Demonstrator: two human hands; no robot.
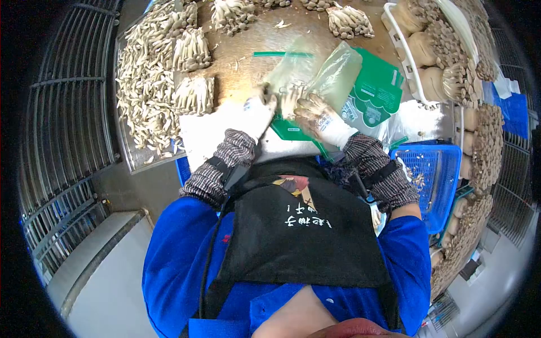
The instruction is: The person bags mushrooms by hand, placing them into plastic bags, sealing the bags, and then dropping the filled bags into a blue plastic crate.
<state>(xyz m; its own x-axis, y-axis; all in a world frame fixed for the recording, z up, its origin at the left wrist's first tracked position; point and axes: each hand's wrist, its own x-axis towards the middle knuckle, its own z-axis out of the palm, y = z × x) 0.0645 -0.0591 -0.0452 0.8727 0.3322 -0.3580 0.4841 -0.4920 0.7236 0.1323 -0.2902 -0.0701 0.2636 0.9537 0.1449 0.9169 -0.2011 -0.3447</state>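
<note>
Mushrooms lie between my gloved hands, by the clear bag on the table; my left hand curls at their left, its grip hidden, my right hand is open with fingers against their right, and green-printed bags lie to the right

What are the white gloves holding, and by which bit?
A clear, green-printed plastic bag with pale mushrooms, by its sides, between left hand and right hand.

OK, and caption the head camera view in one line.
A gloved left hand and right hand around a bunch of mushrooms at a green-printed plastic bag, near a mushroom heap.
</note>
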